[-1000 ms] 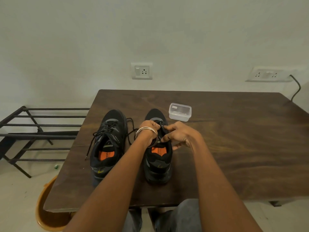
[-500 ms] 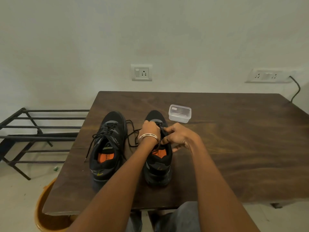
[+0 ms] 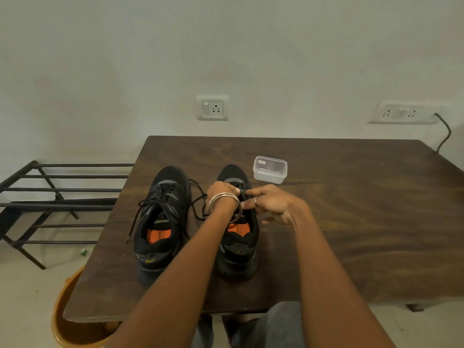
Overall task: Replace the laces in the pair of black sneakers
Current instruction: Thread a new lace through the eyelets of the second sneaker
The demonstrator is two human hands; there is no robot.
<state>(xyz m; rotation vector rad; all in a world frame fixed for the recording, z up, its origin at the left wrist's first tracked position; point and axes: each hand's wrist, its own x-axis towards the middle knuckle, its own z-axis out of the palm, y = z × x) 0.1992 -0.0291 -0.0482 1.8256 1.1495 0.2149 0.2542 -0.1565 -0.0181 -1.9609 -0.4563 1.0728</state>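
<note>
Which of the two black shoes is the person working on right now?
The right sneaker, the one nearer the clear plastic box. Both hands, left hand and right hand, pinch its lace near the toe. The left sneaker sits untouched, loosely laced.

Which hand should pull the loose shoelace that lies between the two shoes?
Probably the left hand. It sits on the right sneaker beside the loose lace lying between the shoes. The right hand is on the far side and would have to cross over.

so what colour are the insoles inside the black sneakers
Orange insoles, with dark lettering, seen best in the head view.
</note>
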